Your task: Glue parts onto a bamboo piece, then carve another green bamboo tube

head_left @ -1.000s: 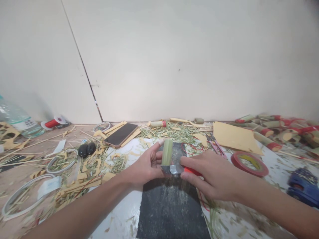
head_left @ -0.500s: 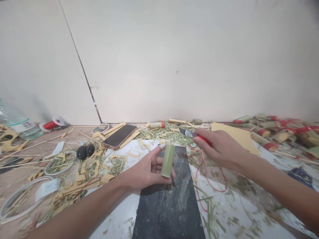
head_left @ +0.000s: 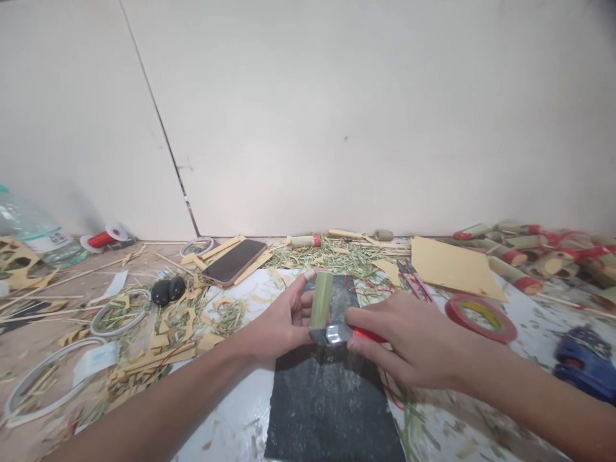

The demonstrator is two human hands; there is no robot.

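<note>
My left hand [head_left: 279,324] is closed around a short green bamboo tube [head_left: 321,299], holding it upright on a dark cutting mat [head_left: 332,398]. My right hand [head_left: 409,340] grips a red-handled utility knife [head_left: 342,333]. Its silver blade lies against the lower end of the tube, just above the mat. Both hands meet at the middle of the view, over the far part of the mat.
A phone [head_left: 233,260], two black stones [head_left: 167,290] and wire rings [head_left: 119,310] lie left among green shavings and yellow scraps. A red tape roll [head_left: 481,317], yellow sheet [head_left: 455,266], bamboo pieces [head_left: 514,256] and a blue object [head_left: 584,362] sit right. A plastic bottle [head_left: 29,234] stands far left.
Half a second ago my right hand held the knife raised, far from the tube. It has come back down, and the blade is again at the tube's lower end.
</note>
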